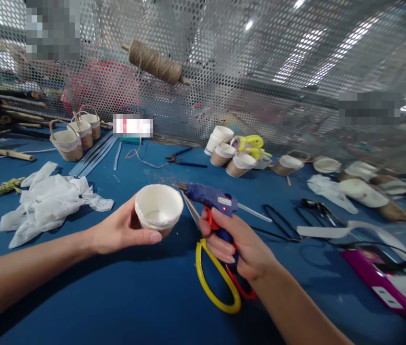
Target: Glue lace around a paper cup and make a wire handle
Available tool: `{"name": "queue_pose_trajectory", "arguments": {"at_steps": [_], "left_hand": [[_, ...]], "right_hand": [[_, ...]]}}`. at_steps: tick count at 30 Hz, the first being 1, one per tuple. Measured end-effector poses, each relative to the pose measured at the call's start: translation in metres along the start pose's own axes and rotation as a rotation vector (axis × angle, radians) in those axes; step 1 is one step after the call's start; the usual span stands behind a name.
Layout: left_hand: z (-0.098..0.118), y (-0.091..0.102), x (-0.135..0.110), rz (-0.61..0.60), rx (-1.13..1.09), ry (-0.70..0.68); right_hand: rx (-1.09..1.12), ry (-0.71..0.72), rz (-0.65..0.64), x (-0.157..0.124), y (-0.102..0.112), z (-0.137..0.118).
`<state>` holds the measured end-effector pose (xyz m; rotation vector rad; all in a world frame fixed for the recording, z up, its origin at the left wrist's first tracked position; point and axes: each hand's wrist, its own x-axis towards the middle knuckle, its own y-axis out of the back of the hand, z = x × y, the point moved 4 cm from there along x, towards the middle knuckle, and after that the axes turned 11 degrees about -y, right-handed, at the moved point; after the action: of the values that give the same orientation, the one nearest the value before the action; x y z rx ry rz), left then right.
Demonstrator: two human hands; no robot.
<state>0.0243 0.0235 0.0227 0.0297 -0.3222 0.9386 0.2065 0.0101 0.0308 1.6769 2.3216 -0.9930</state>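
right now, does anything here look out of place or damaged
Mildly, yes: the yellow-handled scissors lie partly hidden behind the glue gun and right hand, an awkward spot for a blade. Crumpled white material lies in a loose heap at left. No clear damage shows.

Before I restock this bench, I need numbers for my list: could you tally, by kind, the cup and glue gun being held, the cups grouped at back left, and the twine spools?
Held cup: 1
Held glue gun: 1
Cups grouped at back left: 3
Twine spool: 1
Total: 6
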Motion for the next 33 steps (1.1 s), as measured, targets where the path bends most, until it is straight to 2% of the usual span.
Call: {"name": "queue_pose_trajectory", "arguments": {"at_steps": [5,13,16,20,23,27,31,33], "left_hand": [[0.001,0.001,0.000,0.016,0.020,-0.008],[0.000,0.000,-0.001,0.017,-0.005,-0.007],[-0.001,0.000,-0.002,0.015,-0.004,-0.009],[-0.004,0.001,-0.002,0.016,-0.001,0.013],[-0.005,0.003,-0.002,0.036,0.008,0.018],[-0.007,0.005,0.000,0.043,0.048,0.023],[-0.010,0.007,0.000,0.033,0.123,0.045],[-0.010,0.008,0.000,0.023,0.150,0.045]], "right_hand": [[-0.045,-0.031,0.010,-0.001,-0.001,0.002],[-0.267,-0.007,0.060,0.000,0.005,0.005],[-0.377,0.061,0.120,-0.003,0.005,0.002],[-0.619,0.274,0.325,-0.015,0.004,-0.010],[-0.798,0.355,0.447,-0.021,0.006,-0.016],[-0.931,0.366,0.463,-0.021,0.006,-0.019],[-1.034,0.438,0.481,-0.023,0.001,-0.025],[-1.070,0.401,0.469,-0.024,0.001,-0.026]]}}
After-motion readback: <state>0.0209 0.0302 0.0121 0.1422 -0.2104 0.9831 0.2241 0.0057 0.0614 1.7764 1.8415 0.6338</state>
